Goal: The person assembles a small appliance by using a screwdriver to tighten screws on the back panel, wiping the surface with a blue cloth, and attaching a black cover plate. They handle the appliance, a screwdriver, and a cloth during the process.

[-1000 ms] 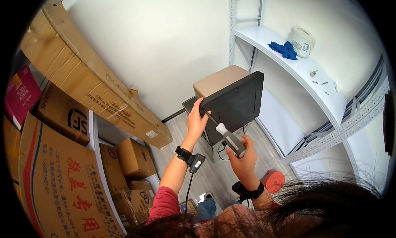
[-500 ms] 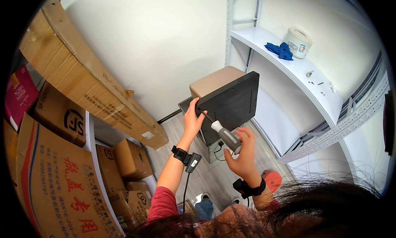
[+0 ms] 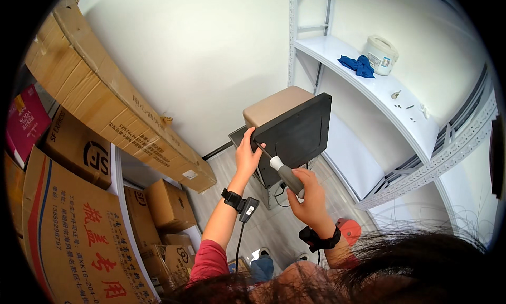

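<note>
My right hand (image 3: pixel 310 198) is wrapped around the grey handle of a screwdriver (image 3: pixel 288 176) with a white collar. Its thin shaft slants up to the left, toward the near left corner of a flat black panel (image 3: pixel 295 138). At that corner my left hand (image 3: pixel 247 156) grips the panel's edge, thumb and fingers close around the screwdriver's tip. The tip itself is hidden there. Behind the panel a beige box-shaped body (image 3: pixel 276 106) is joined to it, the whole unit tilted.
Along the left lean a long cardboard carton (image 3: pixel 121 103) and shelves of boxes (image 3: pixel 71 225). On the right, a white shelf (image 3: pixel 390 98) bears a blue cloth (image 3: pixel 358 65), a white tub (image 3: pixel 380 55) and several small metal parts. A red round object (image 3: pixel 348 231) lies below my right wrist.
My right hand's fingers, spread apart beside the handle before, have closed around the screwdriver. My left hand stays at the panel's corner.
</note>
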The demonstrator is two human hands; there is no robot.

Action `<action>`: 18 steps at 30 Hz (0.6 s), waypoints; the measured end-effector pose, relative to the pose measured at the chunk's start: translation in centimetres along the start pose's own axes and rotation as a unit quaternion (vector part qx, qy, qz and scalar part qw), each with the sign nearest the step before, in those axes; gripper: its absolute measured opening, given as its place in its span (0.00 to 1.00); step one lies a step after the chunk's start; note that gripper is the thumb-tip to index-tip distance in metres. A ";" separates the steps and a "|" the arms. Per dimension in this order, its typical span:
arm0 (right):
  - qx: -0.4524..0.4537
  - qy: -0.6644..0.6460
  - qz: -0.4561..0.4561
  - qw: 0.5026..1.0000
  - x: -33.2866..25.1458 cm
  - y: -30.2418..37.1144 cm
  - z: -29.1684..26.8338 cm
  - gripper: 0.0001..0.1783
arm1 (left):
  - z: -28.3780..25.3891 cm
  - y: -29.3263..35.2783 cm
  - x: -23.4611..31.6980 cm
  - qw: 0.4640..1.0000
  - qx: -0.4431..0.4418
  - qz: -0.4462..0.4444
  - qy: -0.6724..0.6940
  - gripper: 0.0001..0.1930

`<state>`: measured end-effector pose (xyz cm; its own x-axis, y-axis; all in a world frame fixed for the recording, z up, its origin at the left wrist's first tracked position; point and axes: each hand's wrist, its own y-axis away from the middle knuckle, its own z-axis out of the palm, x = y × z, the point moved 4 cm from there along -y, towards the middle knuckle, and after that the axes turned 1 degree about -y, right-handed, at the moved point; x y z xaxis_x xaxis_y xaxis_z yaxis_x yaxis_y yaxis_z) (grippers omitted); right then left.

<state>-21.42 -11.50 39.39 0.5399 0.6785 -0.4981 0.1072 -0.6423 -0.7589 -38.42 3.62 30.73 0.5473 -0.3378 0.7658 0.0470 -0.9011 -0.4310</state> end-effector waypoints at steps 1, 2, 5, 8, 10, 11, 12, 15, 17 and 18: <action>0.016 0.013 0.020 1.000 0.2 0.2 0.2 0.28 | 0.1 0.0 -0.3 1.000 0.003 0.003 -0.004 0.29; 0.031 0.026 0.040 0.998 0.2 0.4 0.4 0.29 | 0.3 0.0 -0.6 1.000 0.006 0.006 -0.007 0.29; 0.040 0.067 0.105 0.991 0.9 0.4 0.2 0.30 | 0.3 0.2 -0.6 1.000 0.012 0.012 -0.010 0.29; 0.060 0.075 0.085 0.992 0.3 -0.9 -0.5 0.28 | 0.0 0.2 -0.5 1.000 0.016 0.021 -0.005 0.29; 0.063 0.047 0.062 0.995 -0.7 -1.5 -1.0 0.27 | 0.1 0.1 -0.5 0.999 0.020 0.025 -0.003 0.29; 0.055 0.020 0.059 0.997 -1.0 -1.6 -1.1 0.27 | 0.0 0.1 -0.6 0.999 0.022 0.027 -0.006 0.29; 0.048 -0.005 0.060 0.997 -1.3 -1.5 -1.2 0.26 | 0.1 0.1 -0.2 0.999 0.021 0.028 -0.007 0.29; 0.032 0.036 0.006 0.999 -0.5 -1.2 -0.2 0.25 | -0.1 0.0 0.6 0.999 0.021 0.020 -0.013 0.28; 0.037 0.086 0.050 0.994 -0.6 -0.9 0.0 0.22 | 0.0 0.1 0.3 1.000 0.018 0.015 -0.016 0.28; 0.038 0.112 0.076 0.990 -0.8 -0.6 0.0 0.20 | 0.0 0.3 0.1 1.000 0.014 0.010 -0.018 0.29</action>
<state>-21.91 -11.63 40.23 0.7174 0.4754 -0.5093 -0.0469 -0.6964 -0.7161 -38.32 3.28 30.70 0.5778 -0.3446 0.7399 0.0595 -0.8863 -0.4593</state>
